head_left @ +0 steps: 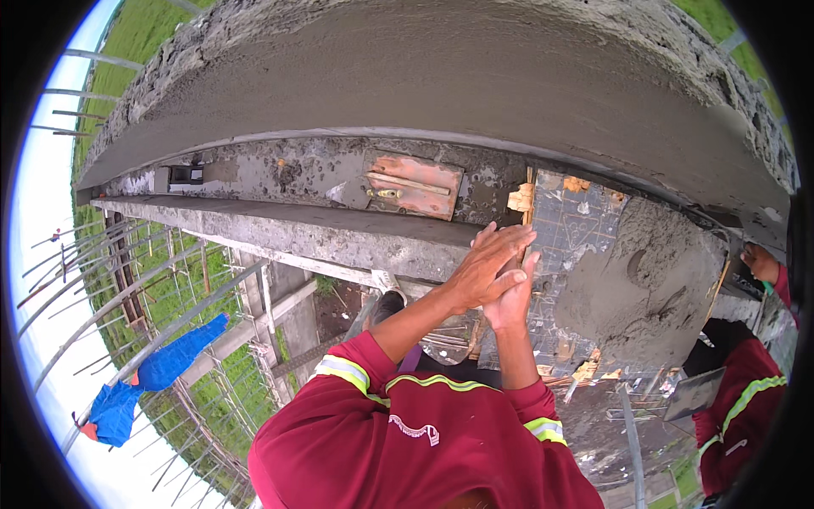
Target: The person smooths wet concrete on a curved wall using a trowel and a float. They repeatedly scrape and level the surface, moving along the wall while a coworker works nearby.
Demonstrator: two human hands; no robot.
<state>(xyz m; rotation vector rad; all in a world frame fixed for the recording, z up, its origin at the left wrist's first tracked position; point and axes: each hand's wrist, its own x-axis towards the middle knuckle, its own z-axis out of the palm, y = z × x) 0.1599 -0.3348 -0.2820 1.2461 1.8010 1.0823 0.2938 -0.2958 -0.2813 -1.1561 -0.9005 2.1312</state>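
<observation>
Two bare hands meet at the middle of the view, raised from red sleeves with yellow-green reflective bands. The left hand (487,267) lies flat, fingers spread and holding nothing, with its palm over the edge of a rough grey concrete ledge (339,237) whose long axis runs left to right. The right hand (513,297) presses against it from below, fingers straight and together, also holding nothing. Just right of both hands sits a dark board (577,229) carrying a wet mound of grey mortar (644,288), nearer the right hand. Above curves a smooth freshly plastered wall band (441,85). A rusty metal plate (415,185) rests behind the ledge. Another person's red sleeve (738,407) shows far right.
</observation>
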